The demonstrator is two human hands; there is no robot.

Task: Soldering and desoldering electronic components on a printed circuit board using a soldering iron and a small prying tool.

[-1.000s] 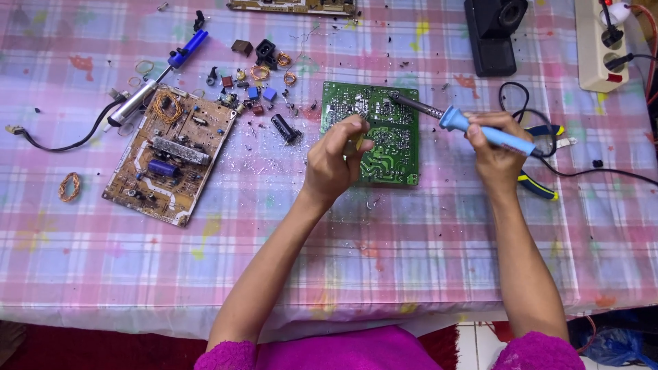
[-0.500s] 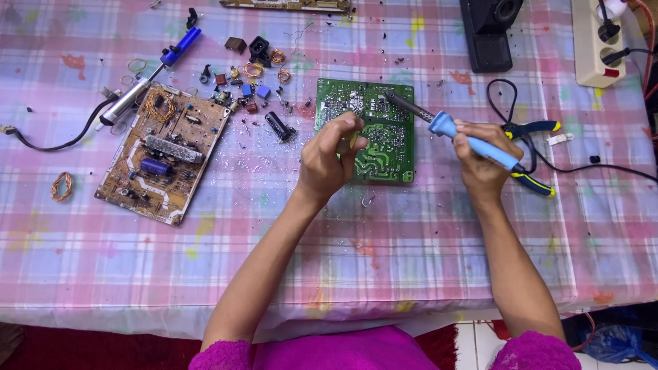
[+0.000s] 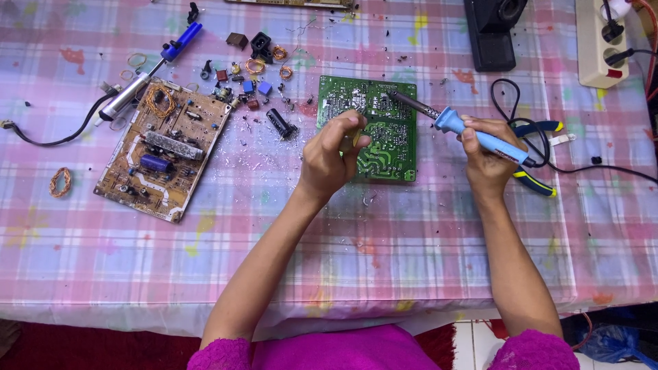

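A green circuit board lies solder side up on the pink checked tablecloth. My right hand grips a blue-handled soldering iron whose dark tip rests over the board's upper right part. My left hand hovers over the board's left edge with fingers pinched together; whether something small is between them cannot be told.
A brown circuit board lies at the left beside a blue-and-silver desoldering pump. Loose components and copper coils are scattered between the boards. Blue-and-yellow pliers, a black box and a white power strip sit at the right.
The view has shifted slightly. My left hand has drawn back a little toward the board's left edge, and the soldering iron stays over the board's upper right.
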